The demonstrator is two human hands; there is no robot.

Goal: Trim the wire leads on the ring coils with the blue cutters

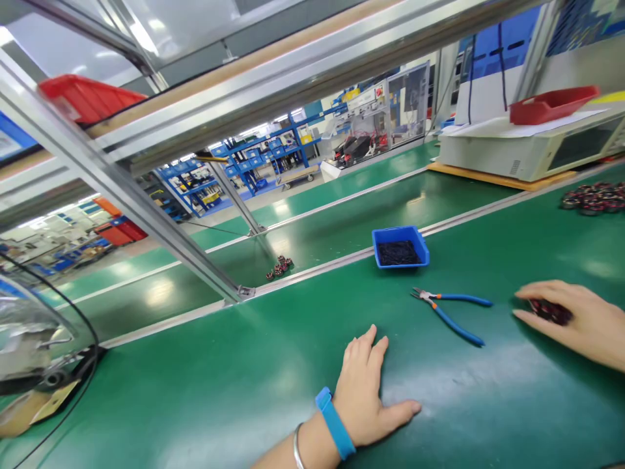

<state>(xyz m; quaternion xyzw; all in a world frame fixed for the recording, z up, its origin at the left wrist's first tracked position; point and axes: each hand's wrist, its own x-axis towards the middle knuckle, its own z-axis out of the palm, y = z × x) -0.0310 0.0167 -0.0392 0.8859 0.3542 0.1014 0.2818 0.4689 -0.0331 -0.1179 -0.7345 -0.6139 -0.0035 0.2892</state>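
A: Head view. List containers and contents.

B: Landmark: the blue plastic bin (pixel 424 251). It contains slender black pieces (pixel 398 253). Right of and beyond it, a red tray (pixel 551 107) stands on a light-grey instrument (pixel 488 155). Above and left of it, a red bin (pixel 92 98) sits on the shelf. The contents of both red containers cannot be seen.

A: Locate the held parts.

B: The dark red parts (pixel 551 311), blurred, are right of and nearer than the blue bin, between the thumb and fingers of the right hand (pixel 583 319), set back from the fingertips.

A: Finger condition?

B: Right: curved around the parts, tips apart. Left hand (pixel 361 391): nearer than the blue bin, fingers slightly spread, thumb extended.
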